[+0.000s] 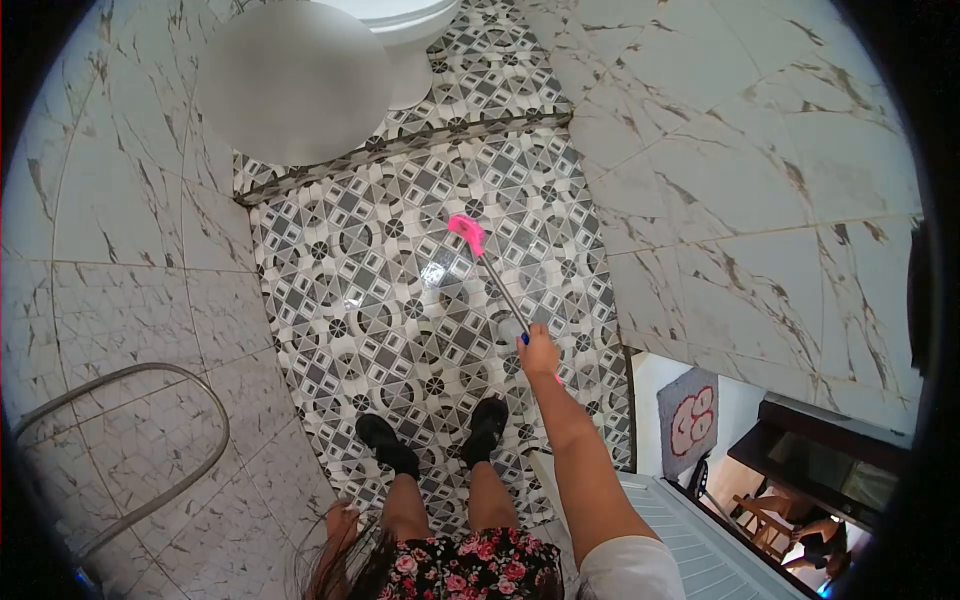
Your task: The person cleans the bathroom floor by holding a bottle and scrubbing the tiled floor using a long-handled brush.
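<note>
Fingers of the right hand [540,350] are clamped round a pink-headed stick tool [502,292], mid-frame over patterned floor [370,270]. Left hand [342,522] is down bottom, left of centre (can't tell its finger state, sorry). Toilet's [412,45] up top.

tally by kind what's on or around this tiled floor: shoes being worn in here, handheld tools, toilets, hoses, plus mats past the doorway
Black shoes: 2
Pink-headed tool, in the right hand: 1
Toilet: 1
Hose: 1
Grey mat: 1
Total: 6
</note>
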Demonstrator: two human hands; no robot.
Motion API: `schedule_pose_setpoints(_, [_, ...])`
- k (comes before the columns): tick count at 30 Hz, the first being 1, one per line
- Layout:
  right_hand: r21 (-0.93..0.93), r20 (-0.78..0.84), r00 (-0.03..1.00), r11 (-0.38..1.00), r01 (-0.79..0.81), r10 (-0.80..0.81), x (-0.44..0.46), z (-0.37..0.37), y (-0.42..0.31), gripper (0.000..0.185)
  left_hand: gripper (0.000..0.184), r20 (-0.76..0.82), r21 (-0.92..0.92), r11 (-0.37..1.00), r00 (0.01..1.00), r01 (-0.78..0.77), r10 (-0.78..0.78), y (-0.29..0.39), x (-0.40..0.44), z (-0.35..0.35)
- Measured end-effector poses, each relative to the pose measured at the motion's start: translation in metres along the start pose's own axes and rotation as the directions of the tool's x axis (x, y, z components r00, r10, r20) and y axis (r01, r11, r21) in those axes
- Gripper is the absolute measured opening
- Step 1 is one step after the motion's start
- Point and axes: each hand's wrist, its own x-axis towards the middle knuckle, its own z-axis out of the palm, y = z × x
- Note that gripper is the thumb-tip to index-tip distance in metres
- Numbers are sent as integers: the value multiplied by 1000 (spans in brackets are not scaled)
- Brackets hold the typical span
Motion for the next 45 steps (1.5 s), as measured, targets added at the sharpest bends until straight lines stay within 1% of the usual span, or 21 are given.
schedule_pose_setpoints(3, [-31, -36, 999, 999, -14, 13, 2, 22, 4, 36, 41, 21, 34, 989, 989, 144, -145, -26, -27, -6])
schedule_pose_setpoints(5, [-31, -25, 999, 999, -39, 38, 0, 32, 7, 37, 40, 29, 43, 972, 972, 231, -233, -37, -42, -8])
schedule_pose_setpoints(11, [15, -9, 997, 997, -71, 71, -7, 33, 4, 40, 40, 50, 45, 930, 929, 365, -367, -51, -67, -14])
schedule_pose_setpoints(15, [11, -12, 998, 998, -61, 61, -7, 36, -2, 40, 39, 65, 44, 914, 912, 404, -406, -51, -72, -19])
schedule_pose_setpoints(23, [33, -75, 995, 998, -58, 60, -9, 35, -26, 41, 39, 88, 38, 911, 906, 412, -413, -55, -70, -27])
schedule_pose_setpoints(26, [53, -120, 992, 998, -23, 29, -16, 22, -35, 50, 39, 88, 31, 911, 907, 411, -412, -56, -69, -32])
schedule_pose_setpoints(29, [57, -320, 945, 995, 86, -63, -29, 17, -29, 42, 39, 92, 24, 916, 912, 400, -400, -55, -67, -38])
schedule_pose_setpoints(30, [33, -222, 975, 999, 19, -11, -33, 19, -24, 40, 39, 95, 23, 917, 913, 398, -398, -54, -66, -40])
schedule_pose_setpoints(32, [-32, -27, 994, 994, -102, 102, -48, 38, -1, 45, 39, 93, 12, 920, 916, 391, -391, -51, -63, -45])
schedule_pose_setpoints(34, [44, 124, 983, 989, -145, 138, -78, 62, 33, 56, 39, 91, -2, 921, 918, 388, -387, -48, -63, -52])
schedule_pose_setpoints(35, [95, 292, 935, 967, -237, 200, -100, 55, 38, 56, 39, 90, -7, 924, 920, 383, -381, -46, -62, -55])
schedule_pose_setpoints(36, [63, 282, 955, 991, -116, 94, -127, 38, 38, 57, 39, 89, -15, 926, 923, 378, -375, -45, -62, -57])
schedule_pose_setpoints(37, [39, 474, 868, 982, -186, 146, -150, 13, 29, 59, 39, 88, -20, 927, 925, 374, -371, -44, -62, -60])
schedule_pose_setpoints(38, [158, 632, 727, 873, -461, 269, -177, 3, 34, 55, 39, 84, -24, 930, 928, 366, -363, -42, -62, -64])
schedule_pose_setpoints(39, [70, 681, 725, 977, -204, 103, -202, 19, 70, 52, 40, 81, -29, 933, 931, 359, -355, -40, -61, -68])
schedule_pose_setpoints(40, [35, 600, 787, 979, -201, 140, -235, 16, 78, 54, 40, 77, -35, 936, 934, 351, -347, -38, -61, -73])
schedule_pose_setpoints(41, [135, 652, 741, 938, -318, 158, -264, -2, 77, 59, 40, 75, -43, 939, 938, 342, -339, -36, -59, -76])
schedule_pose_setpoints(42, [86, 590, 788, 956, -280, 178, -294, 12, 99, 61, 40, 68, -48, 941, 941, 335, -331, -34, -58, -81])
schedule_pose_setpoints(43, [-43, 661, 680, 921, -386, 316, -311, -41, 52, 58, 40, 64, -53, 943, 944, 328, -325, -33, -56, -84])
schedule_pose_setpoints(44, [72, 684, 729, 991, -114, 34, -339, -8, 101, 51, 40, 59, -55, 945, 946, 322, -318, -32, -58, -88])
schedule_pose_setpoints(45, [-8, 801, 565, 948, -318, 196, -358, -1, 107, 41, 40, 53, -55, 946, 947, 320, -317, -30, -58, -93])
